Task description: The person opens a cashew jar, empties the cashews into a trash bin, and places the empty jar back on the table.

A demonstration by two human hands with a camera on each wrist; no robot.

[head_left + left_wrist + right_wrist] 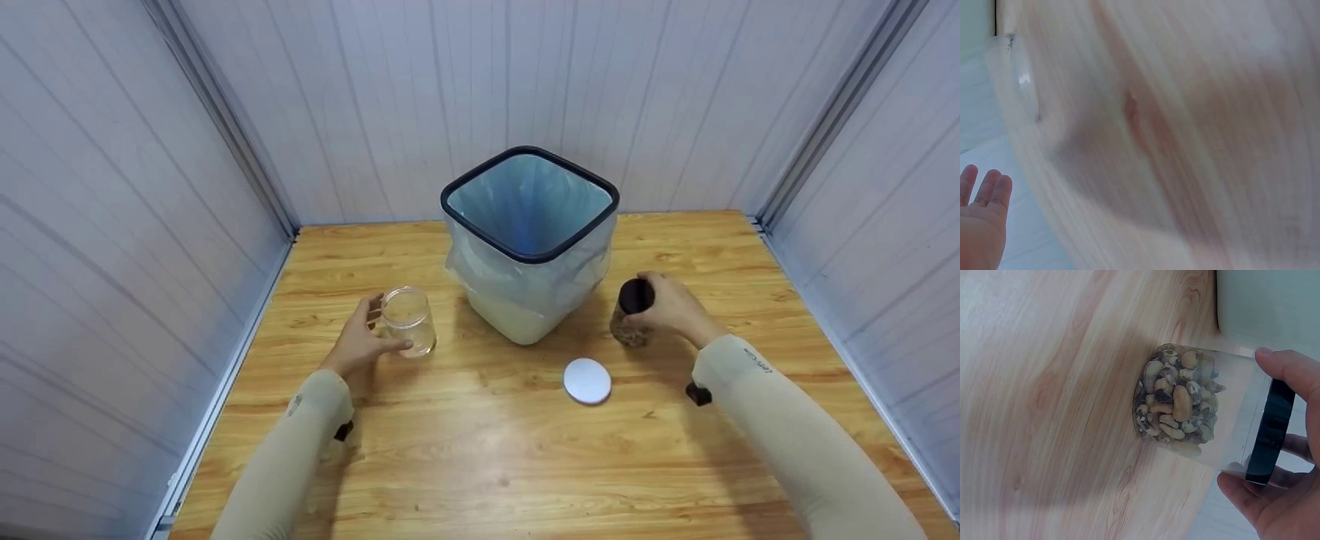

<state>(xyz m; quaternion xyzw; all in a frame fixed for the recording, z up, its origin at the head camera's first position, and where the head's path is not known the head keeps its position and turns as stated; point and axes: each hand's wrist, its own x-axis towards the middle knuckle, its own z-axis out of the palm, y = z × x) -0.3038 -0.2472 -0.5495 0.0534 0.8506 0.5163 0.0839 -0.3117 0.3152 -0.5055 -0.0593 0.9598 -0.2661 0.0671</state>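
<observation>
At the left, an uncovered clear jar (412, 330) stands upright on the wooden table. My left hand (358, 343) is spread around its near side, thumb toward the front and fingers toward the back. In the left wrist view the fingers (995, 194) are straight, and a gap shows between them and the jar. My right hand (677, 306) grips a second clear jar (1233, 399) by its black lid (1272, 430), thumb on one side and fingers on the other. Cashew nuts (1179, 405), some coated with dark and greyish patches, fill its lower part.
Between the hands, toward the back, stands a pale bin (517, 319) with a black rim and a translucent bag lining it. A white round disc (587, 381) lies flat on the table (480, 465) in front of the bin. Panelled walls (390, 112) enclose three sides.
</observation>
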